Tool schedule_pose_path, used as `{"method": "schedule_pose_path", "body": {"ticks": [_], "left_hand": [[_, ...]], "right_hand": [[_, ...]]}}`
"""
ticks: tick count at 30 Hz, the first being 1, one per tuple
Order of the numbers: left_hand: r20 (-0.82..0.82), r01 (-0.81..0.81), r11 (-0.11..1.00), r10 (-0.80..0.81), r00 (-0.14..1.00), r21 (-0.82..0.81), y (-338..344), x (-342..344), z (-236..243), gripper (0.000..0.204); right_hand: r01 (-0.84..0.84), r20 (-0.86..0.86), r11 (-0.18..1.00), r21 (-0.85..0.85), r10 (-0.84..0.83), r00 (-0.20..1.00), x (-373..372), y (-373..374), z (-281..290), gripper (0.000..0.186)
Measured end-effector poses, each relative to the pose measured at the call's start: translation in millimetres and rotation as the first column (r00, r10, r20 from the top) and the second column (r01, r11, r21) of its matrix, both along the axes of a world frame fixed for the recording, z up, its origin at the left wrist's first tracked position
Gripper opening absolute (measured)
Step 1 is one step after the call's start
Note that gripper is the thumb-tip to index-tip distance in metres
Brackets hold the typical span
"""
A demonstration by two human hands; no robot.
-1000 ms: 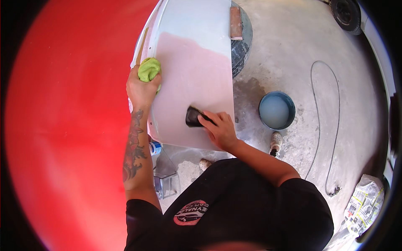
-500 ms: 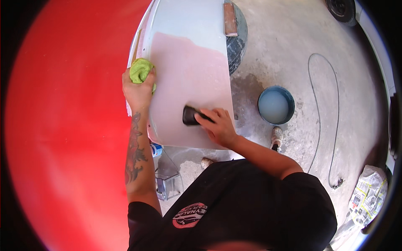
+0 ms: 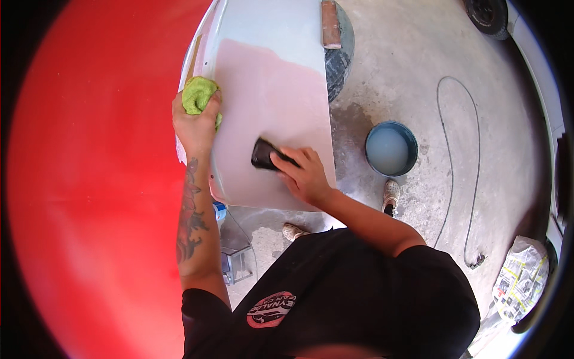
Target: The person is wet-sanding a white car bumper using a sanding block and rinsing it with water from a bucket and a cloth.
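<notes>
A pale panel with a pinkish sanded-looking area (image 3: 275,90) stretches out in front of me, beside a large glossy red surface (image 3: 107,149) on the left. My right hand (image 3: 308,175) grips a black sanding block (image 3: 263,154), which rests on the pinkish area near the panel's near end. At the panel's left edge, my left hand (image 3: 194,125) clutches a crumpled lime-green cloth (image 3: 199,96). The block's underside is hidden against the panel.
On the concrete floor to the right stands a dark blue bucket (image 3: 391,122) of cloudy water. A brown block (image 3: 330,24) lies at the panel's far right edge. Farther right are a looped hose (image 3: 449,155), a tyre (image 3: 487,15) and a paper-covered bundle (image 3: 521,278).
My right hand has slid the black sanding block slightly left and away from me across the panel. The left hand keeps its hold on the cloth at the edge.
</notes>
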State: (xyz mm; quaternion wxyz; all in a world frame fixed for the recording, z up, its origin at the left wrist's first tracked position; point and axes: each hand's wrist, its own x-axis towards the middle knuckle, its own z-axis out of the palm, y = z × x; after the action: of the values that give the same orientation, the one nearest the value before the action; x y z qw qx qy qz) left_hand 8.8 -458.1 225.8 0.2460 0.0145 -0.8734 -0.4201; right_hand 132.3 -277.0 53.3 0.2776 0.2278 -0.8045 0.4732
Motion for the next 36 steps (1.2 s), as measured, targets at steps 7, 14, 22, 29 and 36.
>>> {"method": "schedule_pose_path", "body": {"ticks": [7,14,22,29,36], "left_hand": [[-0.132,0.013,0.995,0.001,0.991,0.1,-3,-17,-12,0.048],[-0.095,-0.029,0.978,0.05,0.994,0.208,-7,-5,-4,0.043],[-0.107,0.039,0.947,-0.005,0.994,0.319,8,-16,-9,0.04],[-0.119,0.015,0.945,0.025,0.993,0.326,-10,-8,-7,0.042],[-0.109,0.034,0.941,0.003,0.994,0.337,2,-19,-13,0.04]], "right_hand": [[0.276,-0.118,0.961,0.013,-0.272,0.955,-178,7,73,0.049],[0.087,-0.08,0.995,0.046,-0.083,0.993,-42,-19,34,0.057],[0.352,0.0,0.929,0.111,-0.355,0.935,-211,-17,113,0.045],[0.087,-0.052,0.996,0.008,-0.087,0.995,-57,-37,62,0.061],[0.316,0.067,0.949,0.011,-0.317,0.946,-216,-22,125,0.043]]}}
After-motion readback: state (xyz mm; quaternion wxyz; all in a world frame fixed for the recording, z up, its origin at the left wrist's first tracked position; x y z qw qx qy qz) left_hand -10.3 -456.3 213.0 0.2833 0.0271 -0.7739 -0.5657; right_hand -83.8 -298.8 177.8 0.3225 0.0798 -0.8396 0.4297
